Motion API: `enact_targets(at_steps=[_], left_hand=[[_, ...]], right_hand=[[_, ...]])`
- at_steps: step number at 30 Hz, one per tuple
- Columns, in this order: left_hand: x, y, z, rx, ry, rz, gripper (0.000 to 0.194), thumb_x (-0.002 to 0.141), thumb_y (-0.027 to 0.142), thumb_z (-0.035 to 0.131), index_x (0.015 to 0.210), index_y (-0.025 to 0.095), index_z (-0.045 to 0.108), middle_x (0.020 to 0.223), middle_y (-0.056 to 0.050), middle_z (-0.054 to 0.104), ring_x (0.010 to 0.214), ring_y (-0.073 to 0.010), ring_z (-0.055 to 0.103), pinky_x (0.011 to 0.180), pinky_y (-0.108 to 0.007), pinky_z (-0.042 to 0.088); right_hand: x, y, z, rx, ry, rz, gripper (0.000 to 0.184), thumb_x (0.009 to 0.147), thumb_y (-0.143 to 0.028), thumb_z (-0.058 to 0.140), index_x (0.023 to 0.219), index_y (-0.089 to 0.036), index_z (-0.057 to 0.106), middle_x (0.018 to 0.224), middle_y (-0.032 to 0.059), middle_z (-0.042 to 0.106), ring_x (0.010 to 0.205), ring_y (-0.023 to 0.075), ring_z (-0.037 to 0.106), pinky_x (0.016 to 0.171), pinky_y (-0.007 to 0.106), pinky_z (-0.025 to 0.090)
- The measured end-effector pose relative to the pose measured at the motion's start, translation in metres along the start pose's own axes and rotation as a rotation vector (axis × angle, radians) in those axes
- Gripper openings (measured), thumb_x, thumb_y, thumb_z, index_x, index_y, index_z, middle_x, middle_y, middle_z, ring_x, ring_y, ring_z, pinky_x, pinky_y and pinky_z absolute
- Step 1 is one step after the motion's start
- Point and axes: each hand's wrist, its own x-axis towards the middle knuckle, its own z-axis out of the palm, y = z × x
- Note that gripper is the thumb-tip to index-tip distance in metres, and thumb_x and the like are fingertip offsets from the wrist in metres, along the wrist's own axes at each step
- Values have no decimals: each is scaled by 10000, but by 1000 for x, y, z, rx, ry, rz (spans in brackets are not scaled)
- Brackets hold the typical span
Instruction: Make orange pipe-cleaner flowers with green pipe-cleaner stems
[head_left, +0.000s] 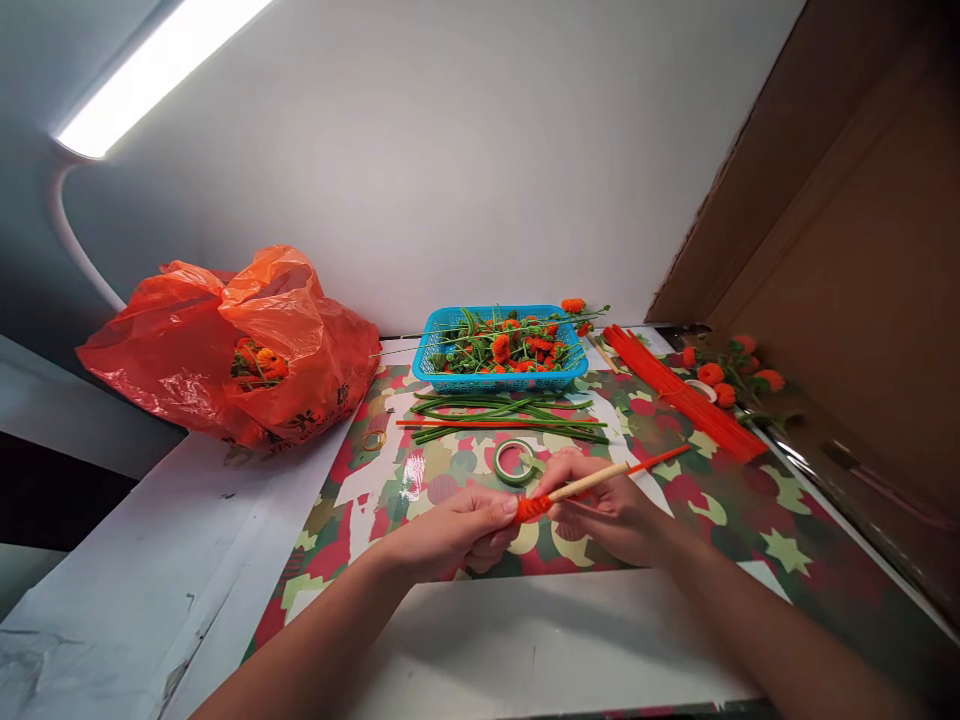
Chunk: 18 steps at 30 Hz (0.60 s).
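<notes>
An orange pipe cleaner (533, 508) is coiled round one end of a pale wooden stick (589, 482) at the middle of the table. My left hand (480, 522) is closed, its thumb and fingers pinching the left end of the coil. My right hand (611, 515) is closed round the stick beside the coil; its fingers are partly hidden. A straight orange length (660, 458) juts out past the stick to the right. Just beyond my hands lies a roll of green tape (504, 462). Green pipe cleaners (510, 405) with an orange one among them lie farther back.
A blue basket (499, 382) of orange flowers and green stems stands at the back. On the left is a red plastic bag (315, 350) with flowers inside. A bundle of orange pipe cleaners (682, 390) and more flowers (724, 380) lie right. A lamp (157, 75) hangs above left.
</notes>
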Motion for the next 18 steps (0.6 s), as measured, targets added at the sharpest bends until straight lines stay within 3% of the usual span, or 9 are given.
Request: enact_targets(at_steps=[10, 18], left_hand=[[1, -2, -2, -2, -9, -16, 496, 832, 552, 552, 573, 179, 353, 482, 98, 213, 401, -35, 158, 394, -225, 86], [0, 1, 0, 26, -31, -22, 476, 831, 552, 549, 587, 176, 387, 471, 98, 227, 395, -40, 173, 393, -224, 90]], right_hand=[[0, 0, -1, 44, -11, 43, 274, 823, -455, 653, 890, -196, 595, 766, 1, 492, 656, 106, 461, 559, 218, 387], [2, -2, 0, -8, -73, -40, 315, 838, -490, 617, 861, -194, 511, 794, 4, 471, 673, 108, 427, 564, 221, 358]])
